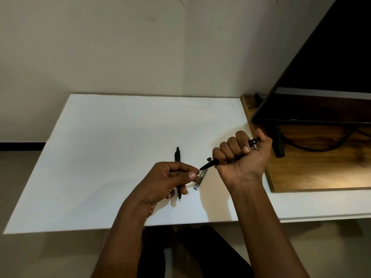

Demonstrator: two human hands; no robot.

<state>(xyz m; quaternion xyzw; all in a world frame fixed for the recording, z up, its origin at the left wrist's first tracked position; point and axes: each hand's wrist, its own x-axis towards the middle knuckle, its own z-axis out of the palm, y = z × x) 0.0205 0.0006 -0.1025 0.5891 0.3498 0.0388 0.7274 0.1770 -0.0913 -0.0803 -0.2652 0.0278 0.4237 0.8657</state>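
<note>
I am sitting at a white worktop (100, 157) and holding both hands over its near edge, right of the middle. My left hand (164, 181) is hovering just above the surface with its fingers (192, 174) curled in; thumb and forefinger are pressing together into a pinch. I cannot tell whether anything thin is caught between them.

Under this hand a second pen (177, 157) is lying flat. Its clip end is pointing toward the far edge and its tip toward the near edge, with its middle hidden by my knuckles. Just to the right, a small grey strip (198, 182) is lying on the worktop at a slant.

Above the strip, the tip of the black pen (208, 164) is meeting my left pinch. The pen is slanting up and to the right, clear of the surface. My right hand (243, 157) is gripping it in a fist, all fingers clamped round the barrel, its back end poking out past the thumb.

At the right end of the worktop, a wooden board (321, 169) is carrying a dark screen (321, 77) and a cable (321, 149).
</note>
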